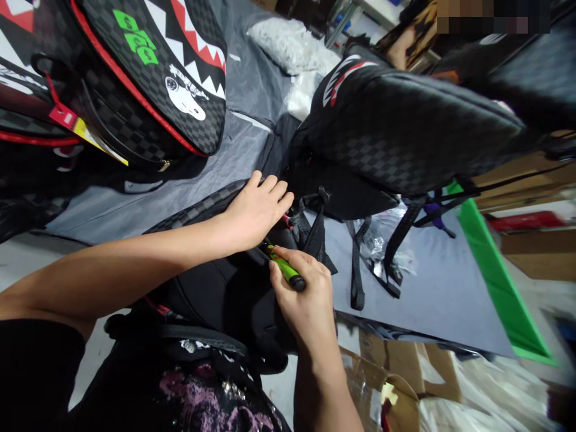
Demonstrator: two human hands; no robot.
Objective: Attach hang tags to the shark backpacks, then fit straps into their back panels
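A black backpack (216, 294) with a checkered edge lies in front of me, at the table's near side. My left hand (256, 210) rests on its upper edge, the fingers bent over the rim and close together; whatever they grip is hidden. Just below and to the right, my right hand (306, 288) is wrapped round a green tool handle (283, 268) with a black end. The tool's tip points up and left into the bag by my left hand and cannot be made out. Black straps (317, 234) lie right beside both hands.
Checkered backpacks with shark-teeth prints stand at the upper left (148, 78) and upper right (387, 126). White plastic bags (292, 48) lie behind. Loose straps and clear plastic are on the grey table (432, 294), with a green edge at right. Cardboard boxes (400, 360) stand below.
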